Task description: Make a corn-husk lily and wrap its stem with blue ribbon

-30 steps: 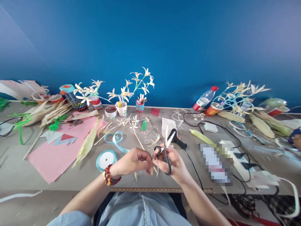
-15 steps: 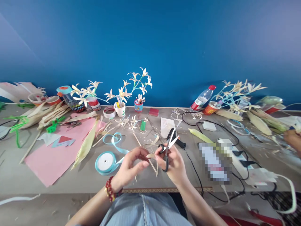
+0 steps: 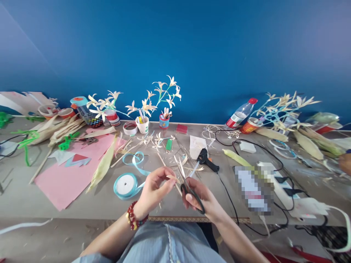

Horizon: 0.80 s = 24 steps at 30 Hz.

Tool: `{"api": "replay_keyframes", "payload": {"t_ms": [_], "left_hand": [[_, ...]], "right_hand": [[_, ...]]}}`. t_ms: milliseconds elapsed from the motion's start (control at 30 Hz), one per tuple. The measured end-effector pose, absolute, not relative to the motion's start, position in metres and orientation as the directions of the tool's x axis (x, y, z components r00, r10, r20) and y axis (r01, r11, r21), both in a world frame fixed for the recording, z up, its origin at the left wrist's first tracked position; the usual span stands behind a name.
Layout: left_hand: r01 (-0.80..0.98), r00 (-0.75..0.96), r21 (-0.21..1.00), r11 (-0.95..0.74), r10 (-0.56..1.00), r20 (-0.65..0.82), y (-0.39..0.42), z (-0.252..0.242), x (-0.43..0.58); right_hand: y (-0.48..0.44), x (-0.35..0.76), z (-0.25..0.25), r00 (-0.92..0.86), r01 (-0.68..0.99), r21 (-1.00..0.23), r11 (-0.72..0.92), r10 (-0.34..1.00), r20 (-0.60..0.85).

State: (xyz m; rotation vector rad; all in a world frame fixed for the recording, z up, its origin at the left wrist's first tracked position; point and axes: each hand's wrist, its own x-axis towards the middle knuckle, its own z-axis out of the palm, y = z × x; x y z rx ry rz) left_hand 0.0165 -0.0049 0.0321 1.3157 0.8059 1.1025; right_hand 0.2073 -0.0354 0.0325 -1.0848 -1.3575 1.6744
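My left hand (image 3: 153, 190), with a beaded bracelet (image 3: 132, 217) at the wrist, pinches a small pale piece of corn husk (image 3: 174, 178) between thumb and fingertips. My right hand (image 3: 207, 201) holds black-handled scissors (image 3: 180, 168), their blades pointing up and away, slightly parted, beside the husk piece. Thin husk strips (image 3: 161, 157) lie on the table behind both hands. A roll of light blue ribbon (image 3: 117, 190) lies left of my left hand, its loose end curling behind it. Beyond my right hand lies a black glue gun (image 3: 210, 163) with its cord.
Husk flowers in cups (image 3: 142, 126) line the blue wall. On the left are pink paper (image 3: 61, 186) and a corn husk (image 3: 102, 171). A phone (image 3: 252, 190), power strip (image 3: 279, 188) and cables lie to the right. Part of another person's hand (image 3: 344, 160) shows at the right edge.
My right hand has turned the scissors from pointing right to pointing up, toward the husk piece. The piece, earlier between both hands, is now in my left fingers alone.
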Motion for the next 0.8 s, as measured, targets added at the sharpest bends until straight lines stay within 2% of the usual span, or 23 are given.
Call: {"api": "replay_keyframes", "payload": {"t_ms": [200, 400, 800], "left_hand": [[-0.030, 0.352, 0.989, -0.147, 0.924, 0.148, -0.003, 0.044, 0.012], [-0.085, 0.409, 0.993, -0.085, 0.905, 0.112, -0.002, 0.053, 0.012], [-0.077, 0.386, 0.995, -0.063, 0.918, 0.088, -0.002, 0.053, 0.010]], "right_hand": [[-0.044, 0.217, 0.026, -0.470, 0.035, -0.962, -0.272, 0.845, -0.256], [-0.044, 0.218, 0.027, -0.452, 0.067, -0.963, -0.261, 0.853, -0.263], [-0.046, 0.217, 0.019, -0.415, 0.113, -0.970, -0.215, 0.877, -0.243]]}}
